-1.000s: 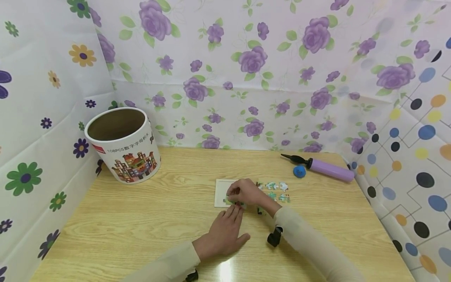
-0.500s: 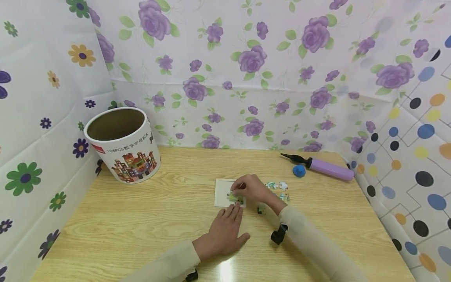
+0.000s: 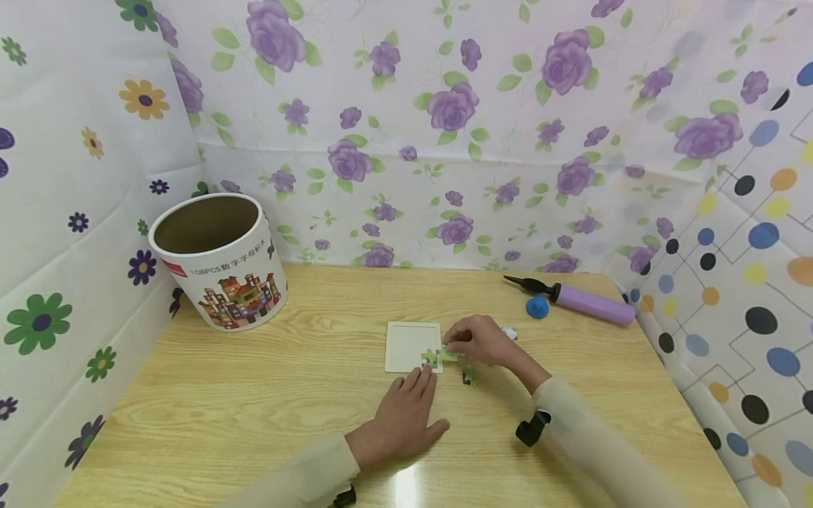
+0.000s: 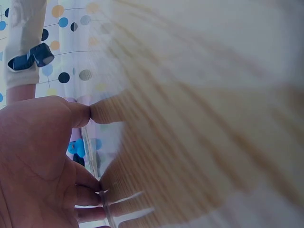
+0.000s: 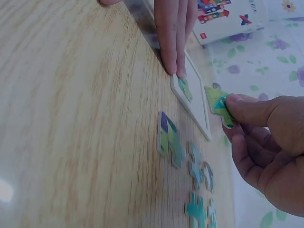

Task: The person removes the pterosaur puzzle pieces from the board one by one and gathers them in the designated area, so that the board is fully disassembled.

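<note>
My right hand [image 3: 488, 344] pinches a green puzzle piece [image 5: 218, 102] between thumb and fingers, at the right edge of a square, pale puzzle tray [image 3: 404, 342]. Another green piece [image 3: 429, 358] lies in the tray's lower right corner. My left hand [image 3: 405, 422] rests with fingers extended, its fingertips at the tray's near edge beside that corner piece. To the right of the tray, a green and dark loose piece [image 5: 170, 140] lies on the table. More loose pieces [image 5: 195, 164] lie beyond it, partly hidden under my right hand in the head view.
A large white printed bucket [image 3: 219, 261] stands at the back left of the wooden table [image 3: 286, 381]. At the back right lie a purple hand pump [image 3: 593, 303] with a black nozzle and a small blue object [image 3: 537, 307]. Patterned cloths hang around the table.
My right hand has moved right across the tray with the pinched puzzle piece, uncovering the corner piece and more of the tray. My left hand has stayed in place.
</note>
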Demonstrator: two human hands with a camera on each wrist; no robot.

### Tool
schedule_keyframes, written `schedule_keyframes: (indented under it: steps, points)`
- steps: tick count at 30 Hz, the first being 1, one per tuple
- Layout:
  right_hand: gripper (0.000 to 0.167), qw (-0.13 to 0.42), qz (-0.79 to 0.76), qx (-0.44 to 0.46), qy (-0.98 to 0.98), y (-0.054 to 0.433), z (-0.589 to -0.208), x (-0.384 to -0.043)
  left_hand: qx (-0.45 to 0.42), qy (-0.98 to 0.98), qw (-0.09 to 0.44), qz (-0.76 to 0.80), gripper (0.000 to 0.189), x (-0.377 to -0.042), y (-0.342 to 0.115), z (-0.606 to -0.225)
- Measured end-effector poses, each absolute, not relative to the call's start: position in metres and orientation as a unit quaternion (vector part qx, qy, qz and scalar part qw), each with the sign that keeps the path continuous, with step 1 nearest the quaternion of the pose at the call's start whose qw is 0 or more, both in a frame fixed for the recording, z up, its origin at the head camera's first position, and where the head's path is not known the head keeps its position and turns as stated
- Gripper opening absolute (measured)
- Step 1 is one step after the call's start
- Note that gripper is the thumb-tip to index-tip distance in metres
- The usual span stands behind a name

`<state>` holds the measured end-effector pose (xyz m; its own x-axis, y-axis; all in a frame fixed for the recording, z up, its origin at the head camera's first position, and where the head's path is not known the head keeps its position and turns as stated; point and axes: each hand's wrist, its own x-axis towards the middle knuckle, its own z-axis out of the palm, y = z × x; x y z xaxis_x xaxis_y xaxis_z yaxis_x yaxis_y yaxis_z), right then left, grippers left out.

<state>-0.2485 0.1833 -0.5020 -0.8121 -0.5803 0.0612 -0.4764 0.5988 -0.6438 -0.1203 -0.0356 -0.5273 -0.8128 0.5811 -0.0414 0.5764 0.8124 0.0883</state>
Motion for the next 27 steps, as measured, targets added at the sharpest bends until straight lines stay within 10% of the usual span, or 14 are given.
schedule_keyframes:
  steps: [27]
  points:
    - [0.007, 0.076, -0.337, -0.256, 0.903, 0.265, -0.513, -0.212, 0.296, 0.953, 0.053, 0.027, 0.080, -0.118, -0.034, -0.524]
